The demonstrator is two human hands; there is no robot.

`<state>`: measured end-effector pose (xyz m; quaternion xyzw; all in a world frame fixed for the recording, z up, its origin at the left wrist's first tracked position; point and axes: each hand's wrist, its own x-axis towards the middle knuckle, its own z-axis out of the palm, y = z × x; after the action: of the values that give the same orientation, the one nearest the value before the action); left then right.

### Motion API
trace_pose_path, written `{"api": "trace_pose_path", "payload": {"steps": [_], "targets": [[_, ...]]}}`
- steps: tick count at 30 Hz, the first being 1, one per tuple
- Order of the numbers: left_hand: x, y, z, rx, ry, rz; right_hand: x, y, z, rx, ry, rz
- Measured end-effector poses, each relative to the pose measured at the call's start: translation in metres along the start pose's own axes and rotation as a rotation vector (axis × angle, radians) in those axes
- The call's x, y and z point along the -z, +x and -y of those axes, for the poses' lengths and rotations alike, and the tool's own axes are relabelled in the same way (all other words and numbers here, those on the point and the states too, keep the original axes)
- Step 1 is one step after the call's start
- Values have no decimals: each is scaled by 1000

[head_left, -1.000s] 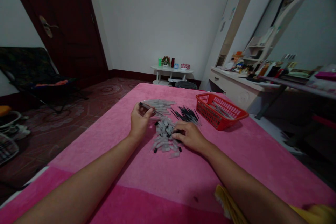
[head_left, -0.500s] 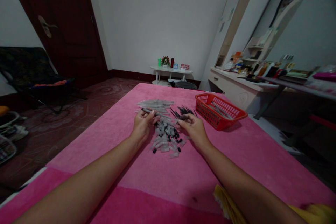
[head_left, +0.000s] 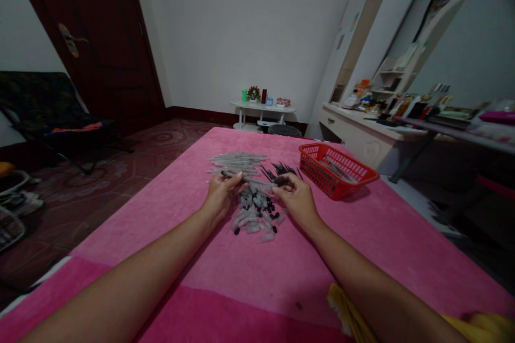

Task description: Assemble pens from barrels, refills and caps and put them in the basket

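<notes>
A slim, pale grey pen barrel [head_left: 254, 179] with a dark left end lies across my left hand [head_left: 221, 193], whose thumb and fingers are closed on it. At the barrel's right end, the fingers of my right hand [head_left: 296, 193] are pinched around a small pale pen part, mostly hidden by the fingertips. Just below both hands is a heap of small clear plastic pieces [head_left: 253, 221], with several black ones among them. Behind it lies a pile of pale grey pen barrels [head_left: 238, 159]. Thin black sticks [head_left: 286, 169] fan out behind my right hand.
A red plastic basket [head_left: 330, 185] with slim grey pieces inside stands to the right on the pink cloth [head_left: 257, 273]. Yellow fabric [head_left: 350, 311] lies by my right forearm. Farther off are a white side table [head_left: 263, 107] and a cluttered dresser [head_left: 358, 123].
The barrel in my left hand has shifted slightly right and down. Its right end now meets my right fingertips, where a gap showed before.
</notes>
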<state>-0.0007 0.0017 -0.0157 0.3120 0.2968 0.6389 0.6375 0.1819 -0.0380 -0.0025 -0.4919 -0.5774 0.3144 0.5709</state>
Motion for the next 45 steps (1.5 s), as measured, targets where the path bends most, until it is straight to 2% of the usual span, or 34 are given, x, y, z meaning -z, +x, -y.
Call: {"api": "trace_pose_path", "payload": {"steps": [7,14,18,22,26,30,35,38,45], "targets": [[0,-2,0,52,-18,27,7,1,0,229,-189,-13],[6,1,6,42,-34,104,8,-2,0,199,-113,-7],[1,-6,4,31,14,115,9,-3,6,133,-130,6],[-3,-12,3,-39,67,165,8,-3,11,33,-123,10],[-3,-12,3,-116,140,240,8,-1,5,-177,-100,86],[-5,-12,-1,-134,212,241,9,0,-2,-405,36,185],[-7,-12,-5,-126,212,220,8,0,-2,-533,136,216],[-4,-9,-4,-116,189,195,6,0,2,-421,59,197],[1,-4,1,-86,141,137,8,0,5,112,-369,101]]}}
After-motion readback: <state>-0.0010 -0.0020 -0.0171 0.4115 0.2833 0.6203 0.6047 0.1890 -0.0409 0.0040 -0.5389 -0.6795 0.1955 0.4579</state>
